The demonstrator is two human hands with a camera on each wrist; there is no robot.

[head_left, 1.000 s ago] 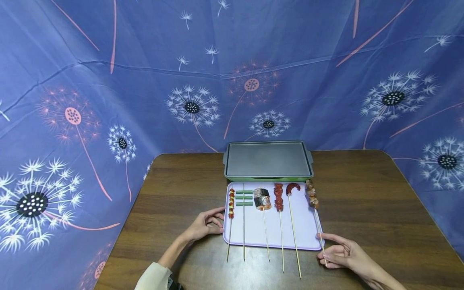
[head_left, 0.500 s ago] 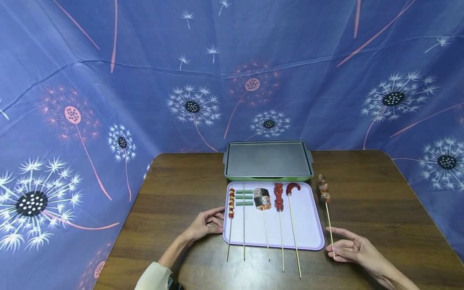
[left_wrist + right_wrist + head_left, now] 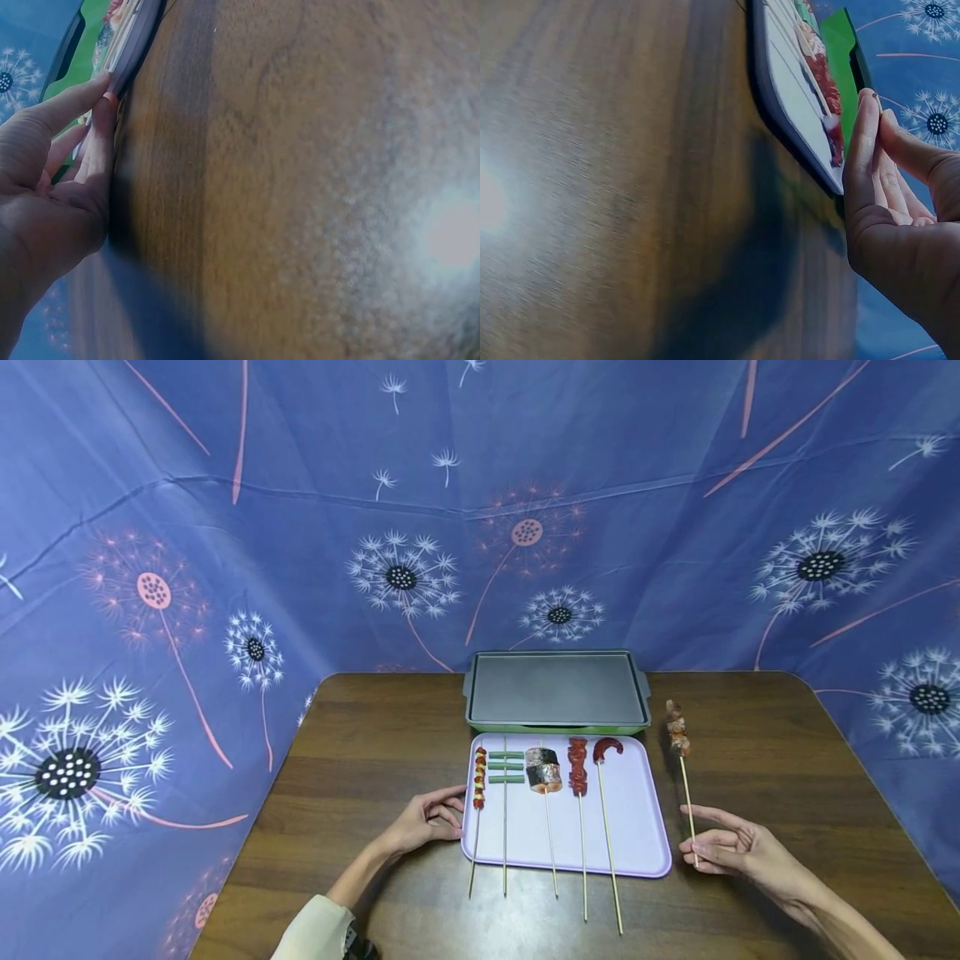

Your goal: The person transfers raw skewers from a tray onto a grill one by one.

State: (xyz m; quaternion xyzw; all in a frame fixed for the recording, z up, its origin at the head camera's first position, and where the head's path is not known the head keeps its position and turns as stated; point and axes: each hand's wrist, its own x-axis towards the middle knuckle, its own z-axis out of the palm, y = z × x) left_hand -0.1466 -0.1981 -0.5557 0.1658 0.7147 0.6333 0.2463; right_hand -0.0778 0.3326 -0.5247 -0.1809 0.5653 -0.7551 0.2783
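Head: meat skewer (image 3: 678, 731) is held R of lilac tray (image 3: 639, 831), over tbl (image 3: 780, 768); its stick (image 3: 687, 792) is pinched near end by R hand (image 3: 742, 850). Tray's L rim is touched by L hand (image 3: 420, 825); pinched or not, can't be told. 5 other skewers (image 3: 543, 770) are laid on tray, griddle (image 3: 555, 687) set behind.

L wrist: tray edge is met by fingertips (image 3: 111, 105).

R wrist: thumb & finger are pressed together; stick mostly hidden.

Head view looks down; wrist views close; tray (image 3: 641, 831) shared.
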